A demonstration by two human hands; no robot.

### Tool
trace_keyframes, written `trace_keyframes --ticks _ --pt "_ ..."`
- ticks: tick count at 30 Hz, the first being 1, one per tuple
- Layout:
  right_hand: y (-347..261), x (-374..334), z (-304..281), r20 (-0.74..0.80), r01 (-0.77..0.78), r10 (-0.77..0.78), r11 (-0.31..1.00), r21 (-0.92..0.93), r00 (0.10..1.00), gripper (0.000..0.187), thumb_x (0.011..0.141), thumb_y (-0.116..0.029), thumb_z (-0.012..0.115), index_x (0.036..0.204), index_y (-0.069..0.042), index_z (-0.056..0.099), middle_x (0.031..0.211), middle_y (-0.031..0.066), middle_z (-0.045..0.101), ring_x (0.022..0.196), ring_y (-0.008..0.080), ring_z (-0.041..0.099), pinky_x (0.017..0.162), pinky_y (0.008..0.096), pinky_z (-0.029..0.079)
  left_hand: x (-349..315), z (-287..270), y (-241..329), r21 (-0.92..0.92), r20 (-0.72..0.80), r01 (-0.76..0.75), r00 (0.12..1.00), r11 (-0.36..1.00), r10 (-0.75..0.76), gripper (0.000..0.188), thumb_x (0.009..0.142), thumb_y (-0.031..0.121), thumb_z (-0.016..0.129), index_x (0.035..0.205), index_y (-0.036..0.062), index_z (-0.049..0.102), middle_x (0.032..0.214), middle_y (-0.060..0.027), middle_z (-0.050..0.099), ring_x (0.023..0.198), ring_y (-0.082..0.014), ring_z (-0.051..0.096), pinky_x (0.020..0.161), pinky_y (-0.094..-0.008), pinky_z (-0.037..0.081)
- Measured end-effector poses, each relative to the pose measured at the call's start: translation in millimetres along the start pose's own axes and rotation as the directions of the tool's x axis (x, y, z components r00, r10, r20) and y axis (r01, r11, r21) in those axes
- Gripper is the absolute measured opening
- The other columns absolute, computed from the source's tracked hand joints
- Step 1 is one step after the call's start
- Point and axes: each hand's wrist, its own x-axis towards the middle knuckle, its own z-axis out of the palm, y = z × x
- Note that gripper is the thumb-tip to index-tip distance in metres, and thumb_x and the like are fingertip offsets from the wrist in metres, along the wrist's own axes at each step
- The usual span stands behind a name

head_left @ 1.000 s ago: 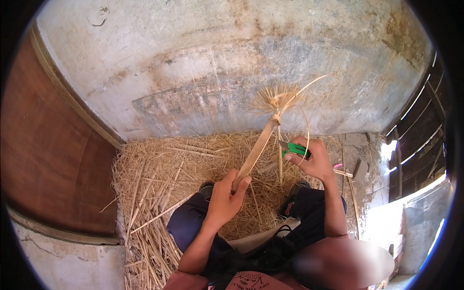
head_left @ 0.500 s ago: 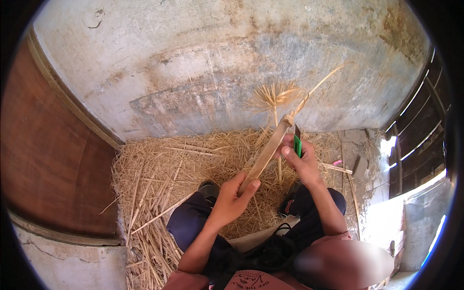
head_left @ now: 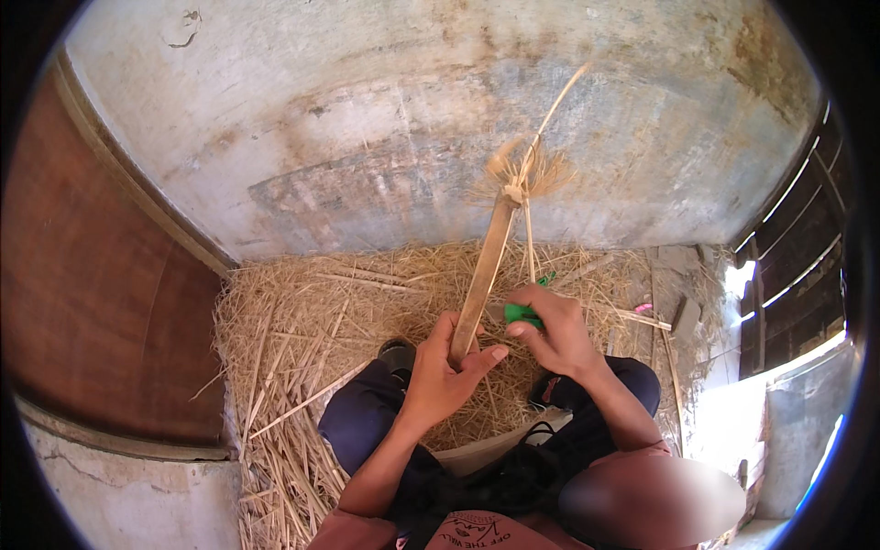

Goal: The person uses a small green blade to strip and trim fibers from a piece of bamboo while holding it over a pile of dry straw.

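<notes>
My left hand point(head_left: 442, 371) is closed round the lower end of a long, flat pale bamboo strip point(head_left: 487, 266). The strip slants up and away from me toward the wall, with a knobbly joint and a thin curved offshoot point(head_left: 559, 96) at its far end. To the right of it, my right hand point(head_left: 561, 337) grips a green-handled knife point(head_left: 522, 317), held close to the strip's lower part. Its blade shows only as a small dark bit, and I cannot tell whether it touches the strip. Behind the strip's far end stands a fan of thin splints point(head_left: 553, 172) on a slim stalk point(head_left: 529, 243).
Straw and shavings point(head_left: 367, 316) cover the floor round my feet. Loose split sticks point(head_left: 280, 458) lie on the left, below a brown wooden panel point(head_left: 110, 293). A stained wall point(head_left: 367, 119) rises in front. A brick-like block point(head_left: 685, 314) and slatted boards point(head_left: 793, 247) are at the right.
My right hand with the knife has come down from near the strip's far end to its lower part. The strip's far end has swung left and upward; my left hand keeps its hold.
</notes>
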Motion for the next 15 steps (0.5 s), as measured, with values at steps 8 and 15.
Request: trace_keyframes --ticks 8,15 --pt "-6.0 -3.6 4.6 0.083 0.172 -0.156 0.955 -0.242 0.984 0.031 0.09 -0.028 0.085 0.115 -0.012 0.074 0.088 0.0058 0.069 0.067 0.0282 0.071 0.059 0.0404 0.056 1.1 -3.4 -9.6 0.008 0.01 -0.033 0.999 0.999 0.033 0.033 0.101 0.023 0.086 0.112 0.0027 0.063 0.076 0.0044 0.059 0.071 -0.0009 0.049 0.059 -0.0234 0.04" --pt "-10.1 -4.5 9.4 0.044 0.167 -0.161 0.946 -0.278 0.986 0.031 0.089 -0.031 0.087 0.113 -0.014 0.076 0.084 0.0032 0.068 0.064 0.0247 0.07 0.056 0.0376 0.054 0.2 -5.5 -3.9 -0.051 -0.005 0.051 0.999 0.997 -0.051 0.027 0.106 0.021 0.079 0.11 0.0008 0.062 0.082 0.004 0.062 0.074 -0.001 0.047 0.061 -0.023 0.04"
